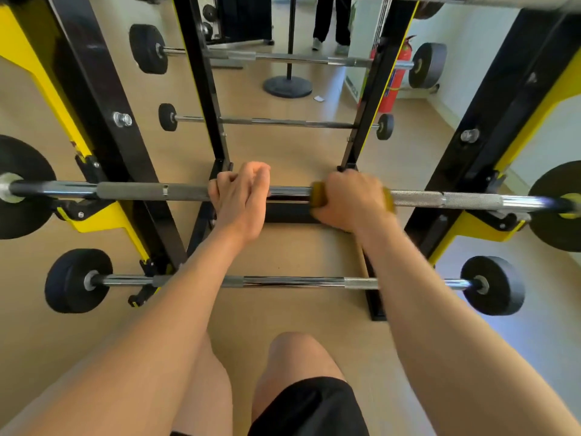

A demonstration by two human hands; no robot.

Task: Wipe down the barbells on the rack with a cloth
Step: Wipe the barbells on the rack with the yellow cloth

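Note:
A chrome barbell (pixel 144 191) with black plates lies across the black and yellow rack (pixel 103 121) at hand height. My left hand (pixel 240 196) grips its shaft near the middle. Just to the right, my right hand (pixel 349 199) grips a yellow-brown cloth (pixel 317 193) wrapped round the same shaft; the cloth shows at both sides of the fist and looks blurred. A smaller barbell (pixel 295 282) rests on the rack below, partly behind my forearms. Two more barbells (pixel 283 58) (pixel 276 122) sit on the rack's far side.
A red fire extinguisher (pixel 393 86) stands by the far right upright. A round black stand base (pixel 287 85) sits on the wood floor beyond the rack, and a person's legs (pixel 333 23) are behind it. My bare knees and black shorts (pixel 308 407) fill the bottom.

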